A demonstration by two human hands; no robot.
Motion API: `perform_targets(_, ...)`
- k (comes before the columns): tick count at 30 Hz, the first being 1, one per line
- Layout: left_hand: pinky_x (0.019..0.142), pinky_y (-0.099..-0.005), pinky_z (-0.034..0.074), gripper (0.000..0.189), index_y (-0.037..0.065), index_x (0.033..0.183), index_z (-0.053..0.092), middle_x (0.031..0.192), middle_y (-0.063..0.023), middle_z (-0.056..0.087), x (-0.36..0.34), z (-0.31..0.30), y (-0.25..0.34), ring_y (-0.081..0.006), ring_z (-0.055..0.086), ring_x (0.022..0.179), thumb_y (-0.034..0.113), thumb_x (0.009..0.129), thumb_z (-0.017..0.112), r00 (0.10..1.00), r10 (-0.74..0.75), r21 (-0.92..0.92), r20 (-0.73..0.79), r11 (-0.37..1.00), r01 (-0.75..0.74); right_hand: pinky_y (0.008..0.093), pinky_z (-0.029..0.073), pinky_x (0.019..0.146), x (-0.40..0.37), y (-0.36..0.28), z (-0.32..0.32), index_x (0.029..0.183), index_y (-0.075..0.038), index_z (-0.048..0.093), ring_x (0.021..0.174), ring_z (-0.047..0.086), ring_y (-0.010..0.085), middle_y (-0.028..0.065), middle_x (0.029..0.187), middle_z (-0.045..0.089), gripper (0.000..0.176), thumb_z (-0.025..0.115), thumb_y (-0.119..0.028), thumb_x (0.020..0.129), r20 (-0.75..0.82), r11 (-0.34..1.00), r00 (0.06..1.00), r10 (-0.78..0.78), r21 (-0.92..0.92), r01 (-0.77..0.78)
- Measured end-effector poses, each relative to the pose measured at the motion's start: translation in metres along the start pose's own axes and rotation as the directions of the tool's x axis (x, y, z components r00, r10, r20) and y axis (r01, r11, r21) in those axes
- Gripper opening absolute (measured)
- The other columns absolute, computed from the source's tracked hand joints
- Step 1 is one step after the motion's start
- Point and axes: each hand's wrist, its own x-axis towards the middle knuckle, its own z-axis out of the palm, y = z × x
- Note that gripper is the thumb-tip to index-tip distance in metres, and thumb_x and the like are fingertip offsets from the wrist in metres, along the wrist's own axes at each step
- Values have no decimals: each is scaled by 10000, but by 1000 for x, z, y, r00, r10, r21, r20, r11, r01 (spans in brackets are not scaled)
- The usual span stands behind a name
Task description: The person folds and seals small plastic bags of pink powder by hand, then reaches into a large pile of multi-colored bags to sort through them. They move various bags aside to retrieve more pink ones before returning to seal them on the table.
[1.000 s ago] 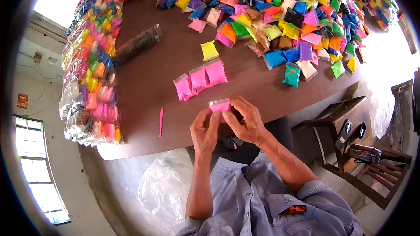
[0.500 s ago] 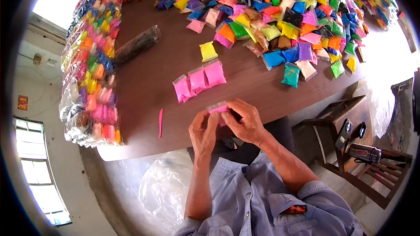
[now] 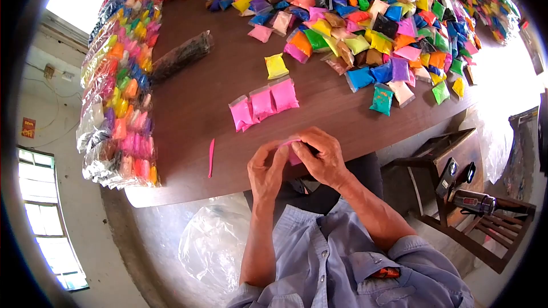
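Observation:
Between my two hands, over the table's front edge, is a small pink packet point(image 3: 294, 157), mostly covered by fingers. My left hand point(image 3: 267, 172) pinches its left end between thumb and fingers. On the other end, my right hand point(image 3: 321, 157) grips it the same way, thumb toward the left. Just beyond my hands lie three pink packets point(image 3: 262, 104) side by side, with clear seal strips along their tops. A yellow packet point(image 3: 276, 67) rests behind them. To the left of my hands is a thin pink plastic stick point(image 3: 211, 158).
A large pile of coloured packets point(image 3: 365, 28) covers the back of the brown table point(image 3: 188, 108). Stacked bagged packets point(image 3: 128, 102) line its left edge, near a dark rolled bundle point(image 3: 181, 56). At right stands a wooden chair point(image 3: 456, 194) with a thermos-like container point(image 3: 475, 201).
The packet in my hands now shows its top edge more thinly, as if tilted or folded. Both hands keep their hold, and the view has shifted slightly.

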Motion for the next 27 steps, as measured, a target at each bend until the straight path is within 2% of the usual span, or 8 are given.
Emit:
perform_targets(8, 753, -219, 475, 210, 3, 1131, 746, 925, 32, 686, -1, -2, -15, -41, 579, 838, 172, 1007, 743, 1000, 7, -16, -22, 1000, -8, 355, 576, 748, 1, -4, 3, 1085, -12, 732, 868, 726, 275, 141, 1010, 724, 155, 713, -100, 958, -41, 1000, 999, 9, 22, -8)
perform_targets(11, 731, -230, 466, 174, -14, 1067, 747, 871, 22, 678, 0, 0, 2, -64, 570, 825, 139, 984, 744, 1000, -6, 38, -21, 999, 6, 349, 571, 751, 0, -4, 1, 1096, -11, 732, 866, 721, 263, 136, 1004, 722, 165, 720, -94, 953, -48, 999, 999, 24, 50, -21)
perform_targets(14, 713, -238, 455, 170, -7, 1048, 743, 838, 31, 635, 1, 1, 4, -70, 543, 795, 152, 987, 738, 996, -86, -83, 25, 993, 88, 346, 568, 755, 0, -1, -1, 1104, -11, 732, 867, 716, 256, 133, 1004, 721, 177, 727, -95, 949, -46, 993, 997, 68, 94, -64)
perform_targets(16, 695, -244, 443, 162, -6, 1031, 735, 814, 23, 605, 3, -4, -3, -76, 517, 775, 151, 993, 726, 994, 35, 85, 102, 995, -43, 345, 567, 757, 1, 0, 0, 1106, -10, 733, 868, 715, 252, 132, 1008, 721, 182, 729, -99, 948, -42, 992, 996, 82, 101, -78)
perform_targets(20, 686, -246, 438, 167, -15, 1016, 723, 818, 5, 620, 0, -2, -4, -75, 513, 780, 151, 994, 726, 998, 42, 123, 38, 991, -46, 340, 571, 766, 6, -10, -1, 1138, -20, 730, 877, 716, 249, 132, 1031, 722, 209, 724, -107, 948, -25, 1000, 1000, 6, 31, -5)
perform_targets(22, 680, -248, 439, 173, -18, 1008, 719, 825, -6, 629, -1, -2, -8, -79, 522, 781, 155, 995, 726, 1000, -16, 78, -11, 997, 17, 337, 572, 769, 6, -10, -2, 1150, -24, 728, 881, 717, 249, 133, 1036, 721, 219, 722, -109, 949, -17, 1000, 999, -26, 1, 27)
perform_targets(26, 690, -260, 456, 172, -17, 1022, 722, 827, -7, 648, -1, -2, -5, -85, 538, 782, 153, 996, 720, 1000, 22, 135, -19, 991, -20, 332, 578, 775, 3, -8, -3, 1173, -27, 723, 896, 721, 247, 139, 1052, 723, 237, 716, -103, 949, 30, 996, 997, 65, 52, -66)
perform_targets(27, 703, -251, 459, 206, -17, 1075, 725, 860, 3, 659, -1, -3, -1, -80, 548, 803, 179, 1014, 709, 999, 40, 131, 34, 990, -44, 332, 580, 776, 3, -7, -4, 1179, -25, 721, 900, 722, 245, 141, 1058, 724, 242, 715, -103, 950, 40, 991, 994, 106, 77, -109)
